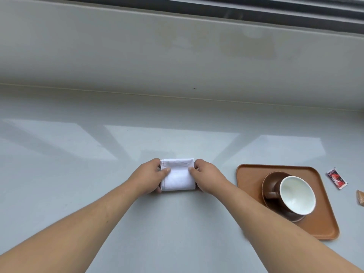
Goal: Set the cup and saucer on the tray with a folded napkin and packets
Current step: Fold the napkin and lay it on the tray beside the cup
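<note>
While pinching the short edges of a folded white napkin (178, 175), left hand (150, 177) and right hand (206, 177) facing each other across it, thumbs on top, fingers curled beneath and behind. Napkin flat on a pale grey, glossy counter (98, 194), squarely between the two hands, folded into a small rectangle with stitched hems showing at its left edge. Bare forearms reaching in from the lower corners.

Just right of the right hand, an orange-brown tray (248, 178) with rounded corners. On it, a brown saucer (270, 179) carrying a brown cup (291, 195) with a white inside, handle turned toward the hands. Beyond the tray's far right corner, a small red, black and white packet (336, 178) on the counter; printing too small to read. Farther right, at the frame edge, part of a tan packet (360, 197).

Behind the hands, a low pale backsplash (177, 62) rising from the counter, faintly stained. Above it, a dark window track (275, 8). Soft window reflections across the counter.
</note>
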`<state>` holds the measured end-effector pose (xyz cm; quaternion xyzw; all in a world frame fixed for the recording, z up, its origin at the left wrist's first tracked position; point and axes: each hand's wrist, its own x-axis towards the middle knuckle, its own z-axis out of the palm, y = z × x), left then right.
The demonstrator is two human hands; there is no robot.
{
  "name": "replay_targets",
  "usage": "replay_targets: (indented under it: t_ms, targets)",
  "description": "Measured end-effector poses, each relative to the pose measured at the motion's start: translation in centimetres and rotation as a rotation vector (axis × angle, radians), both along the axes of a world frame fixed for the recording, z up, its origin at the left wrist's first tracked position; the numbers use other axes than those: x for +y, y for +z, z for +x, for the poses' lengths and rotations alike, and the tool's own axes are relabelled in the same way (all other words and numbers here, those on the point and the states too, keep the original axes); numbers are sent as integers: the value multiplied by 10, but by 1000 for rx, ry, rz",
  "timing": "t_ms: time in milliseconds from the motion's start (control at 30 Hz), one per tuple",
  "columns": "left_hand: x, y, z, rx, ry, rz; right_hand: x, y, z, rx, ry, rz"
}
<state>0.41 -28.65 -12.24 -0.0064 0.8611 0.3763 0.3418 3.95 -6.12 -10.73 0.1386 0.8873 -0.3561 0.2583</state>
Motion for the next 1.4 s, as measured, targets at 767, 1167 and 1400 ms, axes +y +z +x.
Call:
replay_targets:
  t_ms: [767, 1167, 1400]
  targets:
    - [18, 12, -30, 159, -177, -357, -23, 0, 6, -10, -84, 282]
    - [38, 51, -12, -192, -105, 9, 12, 31, 36, 10, -291, -184]
    - [83, 78, 12, -347, 113, 377, 67, 55, 43, -108, -524, -640]
